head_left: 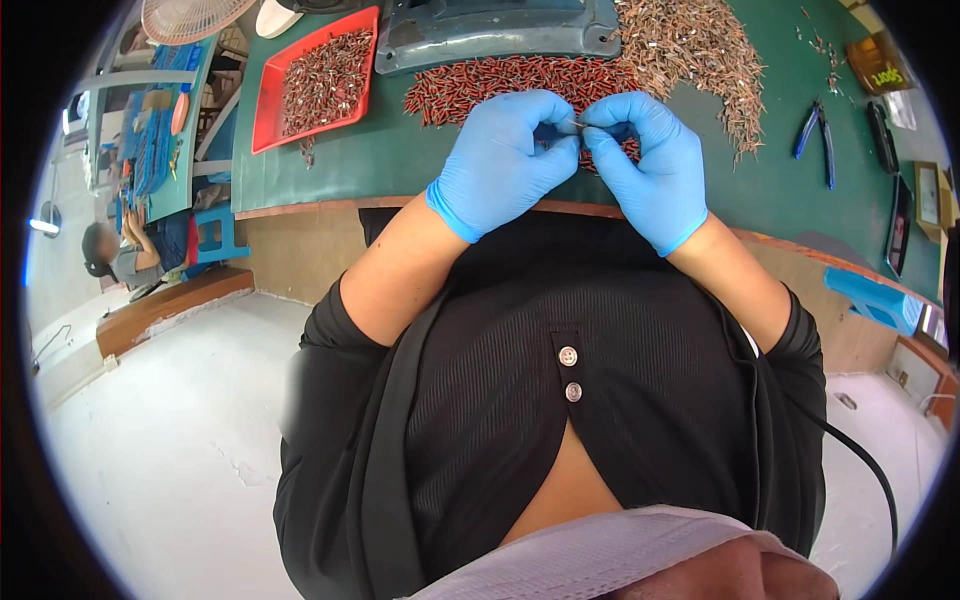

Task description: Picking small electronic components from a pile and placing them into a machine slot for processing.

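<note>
Both hands wear blue gloves and meet above the table's near edge, fingertips almost touching. My left hand (508, 155) is closed in a pinch. Facing it, my right hand (652, 170) pinches too. Between the fingertips shows a thin metal-coloured piece (579, 124), too small to name; it seems to reach from one pinch to the other. Just beyond and beneath the hands spreads a heap of small red and dark cylindrical parts (480, 85). Farther right lies a larger pile of small copper-brown parts with thin leads (700, 65).
A red tray (268, 105) of similar small parts stands at the left on the green table (400, 165). A grey plastic case (495, 35) is at the back. Blue-handled pliers (818, 140) lie at the right. Another person (140, 250) sits far left, near a blue stool (222, 235).
</note>
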Action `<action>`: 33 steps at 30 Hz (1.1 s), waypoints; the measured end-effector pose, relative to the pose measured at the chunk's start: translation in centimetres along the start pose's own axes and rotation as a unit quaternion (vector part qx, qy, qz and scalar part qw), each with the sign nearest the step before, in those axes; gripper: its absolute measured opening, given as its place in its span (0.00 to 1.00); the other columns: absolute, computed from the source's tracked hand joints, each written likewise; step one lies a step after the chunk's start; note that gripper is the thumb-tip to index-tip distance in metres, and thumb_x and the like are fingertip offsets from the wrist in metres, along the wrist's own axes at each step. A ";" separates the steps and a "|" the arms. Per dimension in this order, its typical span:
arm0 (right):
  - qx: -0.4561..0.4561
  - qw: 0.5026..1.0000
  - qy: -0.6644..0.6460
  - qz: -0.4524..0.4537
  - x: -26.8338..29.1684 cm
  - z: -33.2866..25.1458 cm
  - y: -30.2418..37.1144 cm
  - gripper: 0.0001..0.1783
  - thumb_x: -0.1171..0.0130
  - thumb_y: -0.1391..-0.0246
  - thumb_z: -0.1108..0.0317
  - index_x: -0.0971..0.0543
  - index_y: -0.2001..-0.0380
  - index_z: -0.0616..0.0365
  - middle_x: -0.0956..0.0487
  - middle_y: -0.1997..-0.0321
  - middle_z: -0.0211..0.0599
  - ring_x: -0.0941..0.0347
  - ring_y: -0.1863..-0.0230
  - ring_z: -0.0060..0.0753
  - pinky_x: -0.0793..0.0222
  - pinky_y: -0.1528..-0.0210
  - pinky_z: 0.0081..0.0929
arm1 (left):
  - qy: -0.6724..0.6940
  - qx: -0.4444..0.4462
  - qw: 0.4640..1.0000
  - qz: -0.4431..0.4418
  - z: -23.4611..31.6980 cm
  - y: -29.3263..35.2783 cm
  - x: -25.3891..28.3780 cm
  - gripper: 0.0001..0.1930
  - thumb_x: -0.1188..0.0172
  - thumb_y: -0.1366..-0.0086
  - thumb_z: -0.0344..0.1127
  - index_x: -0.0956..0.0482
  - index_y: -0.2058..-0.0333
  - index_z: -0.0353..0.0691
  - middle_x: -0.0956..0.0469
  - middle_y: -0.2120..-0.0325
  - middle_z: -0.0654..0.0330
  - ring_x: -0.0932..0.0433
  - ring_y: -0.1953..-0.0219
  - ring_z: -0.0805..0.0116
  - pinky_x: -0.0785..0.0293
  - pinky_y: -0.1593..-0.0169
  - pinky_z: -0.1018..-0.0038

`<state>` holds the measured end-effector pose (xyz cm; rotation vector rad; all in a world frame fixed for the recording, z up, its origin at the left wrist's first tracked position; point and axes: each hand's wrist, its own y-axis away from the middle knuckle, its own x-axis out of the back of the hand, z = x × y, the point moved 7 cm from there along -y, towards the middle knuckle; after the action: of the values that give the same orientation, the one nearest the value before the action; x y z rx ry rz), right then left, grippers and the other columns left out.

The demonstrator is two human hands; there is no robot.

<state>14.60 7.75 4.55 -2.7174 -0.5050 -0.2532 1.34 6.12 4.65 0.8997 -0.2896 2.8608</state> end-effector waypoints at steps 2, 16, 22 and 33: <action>0.052 0.998 0.026 0.022 0.0 -1.0 0.1 0.06 0.42 0.51 0.80 0.25 0.68 0.62 0.23 0.69 0.34 0.27 0.70 0.21 0.29 0.64 0.21 | 0.080 0.015 0.997 0.017 -0.6 0.4 -0.2 0.06 0.39 0.50 0.28 0.24 0.72 0.36 0.23 0.78 0.57 0.22 0.75 0.67 0.26 0.70 0.73; 0.041 0.997 0.058 0.004 -1.7 -0.3 -0.3 0.06 0.46 0.47 0.80 0.30 0.65 0.62 0.26 0.69 0.34 0.29 0.69 0.21 0.30 0.65 0.21 | 0.536 0.210 0.817 -0.025 -3.0 1.5 -1.4 0.05 0.43 0.40 0.28 0.25 0.65 0.35 0.23 0.73 0.59 0.25 0.75 0.74 0.27 0.69 0.80; -0.053 0.996 -0.067 -0.016 -2.7 0.7 -1.5 0.05 0.49 0.44 0.79 0.31 0.64 0.62 0.27 0.67 0.32 0.30 0.67 0.18 0.31 0.64 0.18 | 0.606 0.180 0.774 -0.031 -3.4 1.4 -0.6 0.04 0.44 0.39 0.26 0.26 0.64 0.35 0.24 0.73 0.58 0.25 0.74 0.73 0.26 0.68 0.79; -0.106 0.978 -0.178 -0.019 -4.8 0.8 -3.1 0.05 0.50 0.45 0.80 0.31 0.64 0.63 0.27 0.66 0.32 0.31 0.66 0.19 0.33 0.62 0.17 | 0.648 0.171 0.742 0.011 -3.9 1.6 1.6 0.06 0.42 0.40 0.24 0.25 0.63 0.35 0.23 0.72 0.58 0.24 0.72 0.71 0.25 0.67 0.78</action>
<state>9.12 9.27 3.66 -2.9792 -0.6619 0.1861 -2.37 5.54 2.22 -1.1672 0.3954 2.7836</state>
